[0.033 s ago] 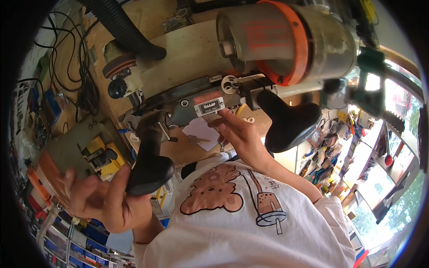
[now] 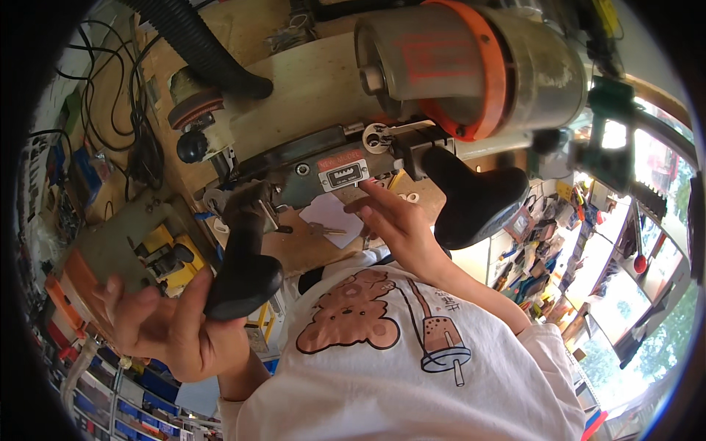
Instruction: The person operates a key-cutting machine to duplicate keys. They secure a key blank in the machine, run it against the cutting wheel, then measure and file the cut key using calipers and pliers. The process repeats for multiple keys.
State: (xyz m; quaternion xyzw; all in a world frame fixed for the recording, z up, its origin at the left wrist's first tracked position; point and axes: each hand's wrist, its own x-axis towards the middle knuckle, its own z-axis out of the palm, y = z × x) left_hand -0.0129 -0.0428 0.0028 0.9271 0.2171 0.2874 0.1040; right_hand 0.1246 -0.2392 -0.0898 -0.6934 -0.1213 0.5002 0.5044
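Stretched toward the counter window (image 2: 343,175) on the front of a grey bench machine (image 2: 298,192), my right hand (image 2: 401,231) has its index fingertip at the counter's lower right edge. Its fingers are partly extended, and I see nothing held in them. At the lower left, my left hand (image 2: 180,334) has its fingers spread beside the rounded end of a black handle (image 2: 246,287). Index finger and thumb lie against that end; part of the thumb is hidden beneath it. A second black handle (image 2: 478,195) sticks out to the right of my right hand.
Keys (image 2: 323,229) lie on white paper (image 2: 340,219) below the machine. A large translucent cylinder with an orange band (image 2: 482,66) stands behind. A black ribbed hose (image 2: 202,48) and loose cables (image 2: 110,88) are at the far left. Another machine with yellow parts (image 2: 173,257) sits at left.
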